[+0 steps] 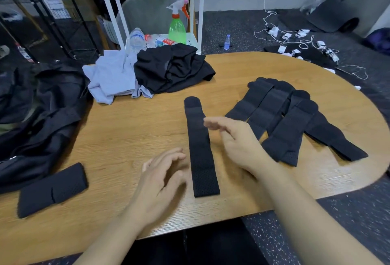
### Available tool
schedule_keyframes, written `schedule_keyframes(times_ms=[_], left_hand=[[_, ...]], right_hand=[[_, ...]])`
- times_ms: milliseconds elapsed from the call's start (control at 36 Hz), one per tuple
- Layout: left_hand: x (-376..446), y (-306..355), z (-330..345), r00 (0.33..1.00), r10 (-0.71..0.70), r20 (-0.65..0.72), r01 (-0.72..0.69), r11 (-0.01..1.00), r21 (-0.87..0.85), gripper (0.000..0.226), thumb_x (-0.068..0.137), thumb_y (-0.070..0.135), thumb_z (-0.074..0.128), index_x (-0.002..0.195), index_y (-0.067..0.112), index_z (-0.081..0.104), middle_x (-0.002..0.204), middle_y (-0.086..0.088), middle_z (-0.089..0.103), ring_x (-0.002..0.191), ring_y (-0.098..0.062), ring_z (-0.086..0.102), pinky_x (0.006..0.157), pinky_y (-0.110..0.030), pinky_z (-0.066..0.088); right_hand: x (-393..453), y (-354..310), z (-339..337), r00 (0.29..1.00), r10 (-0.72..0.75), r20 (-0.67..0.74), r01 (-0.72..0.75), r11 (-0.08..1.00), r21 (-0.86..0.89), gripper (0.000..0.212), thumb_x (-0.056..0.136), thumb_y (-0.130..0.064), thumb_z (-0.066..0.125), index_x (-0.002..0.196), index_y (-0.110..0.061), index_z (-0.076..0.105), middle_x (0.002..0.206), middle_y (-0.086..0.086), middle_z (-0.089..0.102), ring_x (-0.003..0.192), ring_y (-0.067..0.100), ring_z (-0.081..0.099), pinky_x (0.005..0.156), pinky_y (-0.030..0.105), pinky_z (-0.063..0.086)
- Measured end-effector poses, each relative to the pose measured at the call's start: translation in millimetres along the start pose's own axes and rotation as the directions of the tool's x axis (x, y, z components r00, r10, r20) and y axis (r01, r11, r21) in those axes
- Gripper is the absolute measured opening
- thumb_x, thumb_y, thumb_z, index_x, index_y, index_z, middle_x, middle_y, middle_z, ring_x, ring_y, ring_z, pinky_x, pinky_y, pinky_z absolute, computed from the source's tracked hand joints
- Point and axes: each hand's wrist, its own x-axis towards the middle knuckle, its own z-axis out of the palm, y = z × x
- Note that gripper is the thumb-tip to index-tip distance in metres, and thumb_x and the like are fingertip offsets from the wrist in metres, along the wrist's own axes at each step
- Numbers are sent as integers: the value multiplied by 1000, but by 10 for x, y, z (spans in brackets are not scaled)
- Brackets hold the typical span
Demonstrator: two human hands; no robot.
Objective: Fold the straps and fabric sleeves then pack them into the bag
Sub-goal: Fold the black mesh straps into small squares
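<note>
Wooden table [130,121] with a rounded end under me, dark speckled floor beyond it, a white rack with a green spray bottle [177,26] at the back. Far left, the black bag [42,117] slumps over the table's edge, and just in front of it lies a folded black piece [52,189], flat on the wood near the close edge. Behind that, a heap of pale lavender cloth [111,76] touching a heap of black cloth [173,68]. Now my left hand [160,180], hovering low over the table, fingers loosely curled and a little apart, gripping nothing, just beside the lower end of the single strap [200,150]. That strap lies stretched out flat, running away from me, rounded tip at the far end. My right hand [234,136] is on its other side, fingers relaxed and spread, blurred at the tips, empty, near the strap's middle; whether it touches, I cannot tell. Further right, the remaining straps [295,117] fan out, overlapping one another, unfolded.
</note>
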Motion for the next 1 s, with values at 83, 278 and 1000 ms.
schedule_keyframes(times_ms=[83, 278, 1000], left_hand=[[-79, 53, 0, 994, 84, 67, -88, 994, 67, 44, 84, 38, 49, 128, 37, 49, 140, 28, 45, 133, 4, 37, 112, -23, 17], [-27, 74, 144, 972, 75, 221, -127, 965, 231, 63, 78, 39, 56, 139, 28, 41, 135, 14, 54, 129, -2, 41, 107, -19, 20], [484, 119, 245, 993, -116, 12, 108, 956, 272, 20, 88, 19, 69, 107, 17, 63, 103, 6, 52, 84, -15, 57, 73, -31, 50]], right_hand=[[-422, 49, 33, 994, -22, 105, 22, 1000, -2, 56, 82, -4, 41, 131, -24, 60, 129, -9, 59, 124, 1, 50, 109, 20, 36], [-777, 344, 270, 980, -61, 192, 107, 966, -237, 69, 72, -25, 43, 140, -24, 48, 141, -14, 46, 131, 1, 34, 110, 24, 28], [-263, 190, 515, 962, 211, -174, -246, 946, -212, 22, 92, -26, 64, 110, -22, 52, 80, -10, 53, 73, 14, 54, 72, 36, 48]])
